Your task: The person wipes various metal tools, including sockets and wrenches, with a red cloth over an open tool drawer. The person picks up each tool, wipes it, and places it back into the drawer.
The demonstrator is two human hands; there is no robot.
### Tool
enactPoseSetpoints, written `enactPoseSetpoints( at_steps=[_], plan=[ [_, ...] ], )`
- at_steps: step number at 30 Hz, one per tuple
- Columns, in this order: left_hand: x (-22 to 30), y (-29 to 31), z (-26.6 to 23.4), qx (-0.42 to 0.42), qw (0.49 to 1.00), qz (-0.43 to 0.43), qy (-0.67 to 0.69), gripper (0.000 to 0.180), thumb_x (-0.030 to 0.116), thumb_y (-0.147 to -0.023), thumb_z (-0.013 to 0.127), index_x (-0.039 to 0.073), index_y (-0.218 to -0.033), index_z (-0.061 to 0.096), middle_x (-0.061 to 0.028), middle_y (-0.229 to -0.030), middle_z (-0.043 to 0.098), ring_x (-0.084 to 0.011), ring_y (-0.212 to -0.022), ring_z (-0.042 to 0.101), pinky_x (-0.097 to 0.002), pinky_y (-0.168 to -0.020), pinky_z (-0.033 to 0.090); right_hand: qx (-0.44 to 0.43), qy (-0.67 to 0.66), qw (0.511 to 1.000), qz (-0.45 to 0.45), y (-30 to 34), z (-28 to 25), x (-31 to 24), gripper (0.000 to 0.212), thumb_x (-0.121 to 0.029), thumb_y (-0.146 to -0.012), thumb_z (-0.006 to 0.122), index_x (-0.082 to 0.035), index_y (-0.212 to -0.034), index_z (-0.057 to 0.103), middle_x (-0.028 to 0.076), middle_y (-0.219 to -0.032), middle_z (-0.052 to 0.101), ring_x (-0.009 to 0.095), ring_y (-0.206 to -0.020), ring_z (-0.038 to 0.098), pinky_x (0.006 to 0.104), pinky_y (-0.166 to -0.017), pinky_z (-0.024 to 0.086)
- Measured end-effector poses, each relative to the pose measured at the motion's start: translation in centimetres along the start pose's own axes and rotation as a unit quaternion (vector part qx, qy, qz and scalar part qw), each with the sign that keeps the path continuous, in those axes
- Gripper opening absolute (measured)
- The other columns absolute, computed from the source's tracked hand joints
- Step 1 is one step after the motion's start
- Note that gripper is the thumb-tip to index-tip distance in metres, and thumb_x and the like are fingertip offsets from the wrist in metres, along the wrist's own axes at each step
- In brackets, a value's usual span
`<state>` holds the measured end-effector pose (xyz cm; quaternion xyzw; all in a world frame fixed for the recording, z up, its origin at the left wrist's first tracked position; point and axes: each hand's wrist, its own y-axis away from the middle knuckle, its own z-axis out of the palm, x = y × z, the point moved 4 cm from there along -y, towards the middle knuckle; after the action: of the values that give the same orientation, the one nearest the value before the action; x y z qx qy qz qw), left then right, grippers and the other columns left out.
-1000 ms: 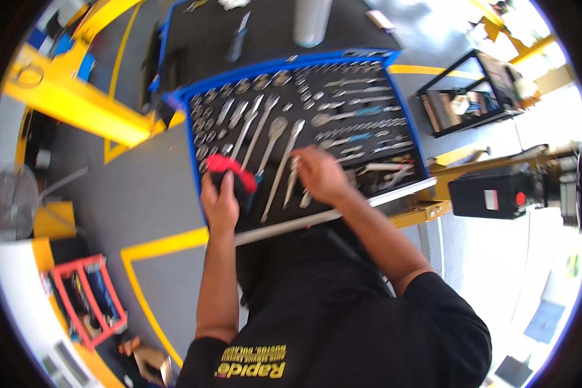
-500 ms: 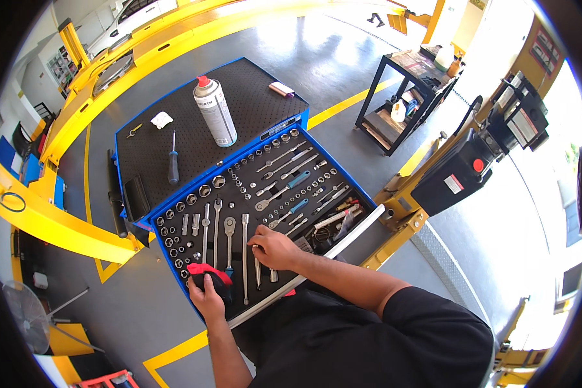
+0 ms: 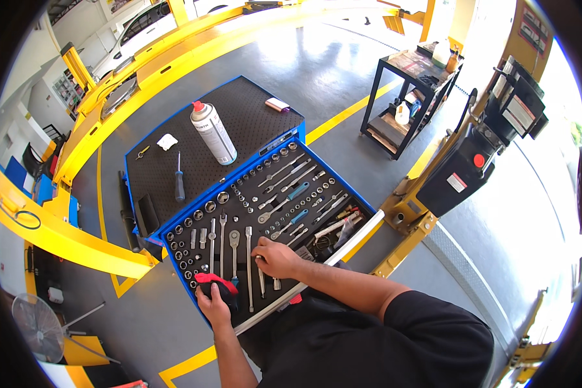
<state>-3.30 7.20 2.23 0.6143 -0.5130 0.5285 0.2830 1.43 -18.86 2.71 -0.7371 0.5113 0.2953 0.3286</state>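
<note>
By drawer's [image 3: 362, 231] front left corner, still clamping red-black bundle [image 3: 225, 291] in left hand [image 3: 215, 309]; as half a second ago, curling right hand [image 3: 278, 257] at short bar's [image 3: 262, 284] far end, cannot tell whether gripping.

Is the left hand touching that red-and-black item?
Touching. The head view shows the left hand gripping the red-and-black item, its thumb lying over the black part.

Drawer [image 3: 357, 235] holds sockets [image 3: 222, 197], ratchets [image 3: 233, 238], perhaps extension bars [image 3: 262, 285].
</note>
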Motion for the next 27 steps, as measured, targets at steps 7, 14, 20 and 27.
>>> enactPoseSetpoints(
  at_steps=[7,14,20,27],
  plan=[
    [-0.4,-0.1,0.2,-0.003,1.0,-0.002,0.023,0.023,0.016,-0.101,0.066,-0.002,-0.116,0.065,-0.0134,-0.107,0.07,-0.0267,-0.096,0.066,-0.0375,-0.091,0.051,0.003,0.003,1.0,-0.008,0.0,-0.4,-0.3,0.022,-0.015,-0.092,0.064,-0.005,-0.11,0.072,0.015,-0.107,0.06,0.038,-0.093,0.068,0.0484,-0.082,0.056],
    [-1.1,-0.6,0.0,0.003,0.999,0.039,-0.009,0.02,0.014,-0.1,0.066,0.0,-0.114,0.067,-0.0116,-0.106,0.07,-0.0239,-0.097,0.065,-0.037,-0.092,0.051,0.047,-0.031,0.997,-0.054,-0.8,-0.3,0.0,0.019,-0.009,-0.09,0.063,-0.002,-0.105,0.073,0.018,-0.102,0.066,0.039,-0.097,0.068,0.0462,-0.086,0.056],
    [-0.7,-0.5,-0.2,-0.006,1.0,0.01,0.0,0.018,0.016,-0.1,0.068,0.001,-0.11,0.067,-0.0115,-0.1,0.072,-0.0229,-0.091,0.067,-0.0361,-0.087,0.053,0.082,-0.03,0.996,-0.019,-0.3,-0.1,0.5,0.013,0.001,-0.086,0.062,-0.003,-0.093,0.072,0.017,-0.093,0.068,0.038,-0.094,0.067,0.045,-0.083,0.055],
    [-0.4,-0.1,-0.2,-0.011,0.998,-0.008,0.06,0.014,0.013,-0.101,0.066,0.001,-0.109,0.067,-0.0067,-0.097,0.073,-0.015,-0.09,0.066,-0.0314,-0.084,0.052,0.103,0.013,0.995,0.002,-0.5,-1.4,1.3,0.016,0.004,-0.088,0.062,-0.003,-0.097,0.073,0.013,-0.093,0.066,0.032,-0.084,0.067,0.0387,-0.074,0.053]
  ],
)
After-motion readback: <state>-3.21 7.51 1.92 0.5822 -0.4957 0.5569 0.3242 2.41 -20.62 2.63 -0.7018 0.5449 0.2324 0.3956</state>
